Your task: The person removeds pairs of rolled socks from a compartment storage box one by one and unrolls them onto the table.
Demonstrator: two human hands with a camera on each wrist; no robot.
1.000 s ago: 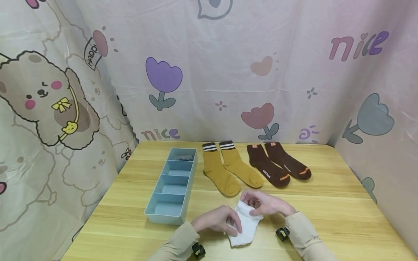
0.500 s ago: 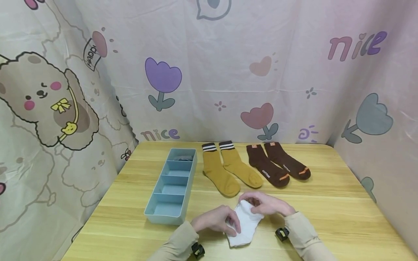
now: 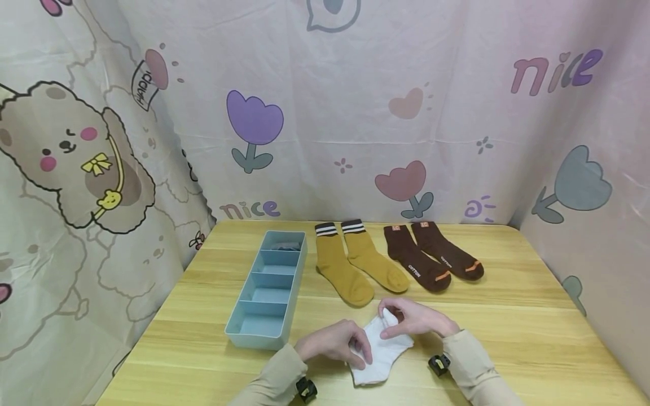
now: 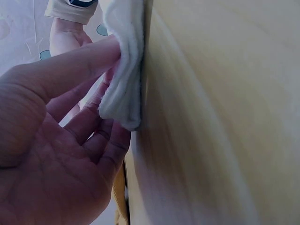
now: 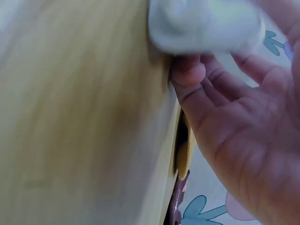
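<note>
A white sock (image 3: 380,358) lies on the table in front of the person, its cloth in stacked layers in the left wrist view. My left hand (image 3: 336,343) holds its left side; in the left wrist view the thumb lies on the cloth (image 4: 125,79) and fingertips reach its lower edge. At the far edge, my right hand (image 3: 417,317) pinches a raised fold between thumb and fingers. The right wrist view shows fingers at the underside of the white cloth (image 5: 206,28), with some fingertips hidden behind it.
A blue-grey box (image 3: 288,316) with several compartments stands left of the hands, dark grey cloth (image 3: 286,246) in its far one. Two mustard socks (image 3: 339,273) and two brown socks (image 3: 417,259) lie behind the hands. A printed curtain (image 3: 325,113) borders the wooden table (image 3: 183,338).
The right hand has lifted and folded the sock's far edge inward, and the sock's right corner now spreads further right. The left hand has stayed nearly in place.
</note>
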